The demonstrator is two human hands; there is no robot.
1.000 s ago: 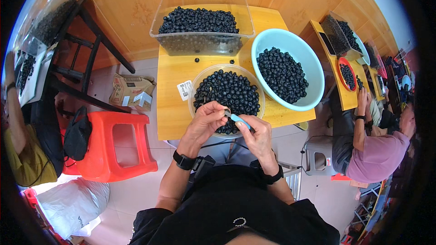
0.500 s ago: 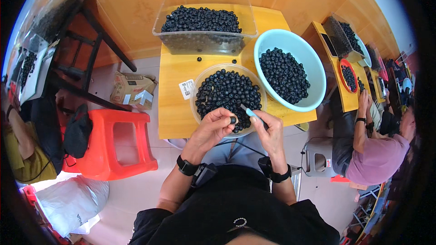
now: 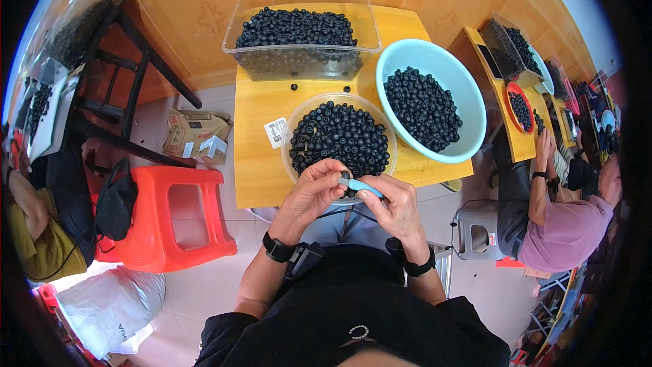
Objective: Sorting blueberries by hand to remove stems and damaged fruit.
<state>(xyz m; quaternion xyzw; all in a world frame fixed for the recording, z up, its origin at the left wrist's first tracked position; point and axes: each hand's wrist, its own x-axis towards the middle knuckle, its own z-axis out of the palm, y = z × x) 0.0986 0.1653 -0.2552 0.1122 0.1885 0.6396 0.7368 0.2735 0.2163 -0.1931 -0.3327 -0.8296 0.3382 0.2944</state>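
My left hand [image 3: 314,191] pinches one black bead [image 3: 346,175] between thumb and fingertips, over the near rim of a clear round bowl [image 3: 287,163]. My right hand [image 3: 397,207] is closed round the light-blue handle of a small knife [image 3: 367,189]. The knife's short blade points left and meets the bead, or lies just before it; the exact contact is too small to tell. Many black beads [image 3: 339,132] fill the bowl below my hands, some showing holes.
A clear rectangular bin [image 3: 302,61] of beads stands at the table's back, two loose beads before it. Right of the bowl is a light-blue basin [image 3: 468,148] of beads. A red stool [image 3: 153,224] stands left; another person [image 3: 564,231] sits at right.
The knife has swung from pointing up to lying nearly level, its blade now at the bead. My right hand has come slightly left and lower. My left hand still pinches the bead.
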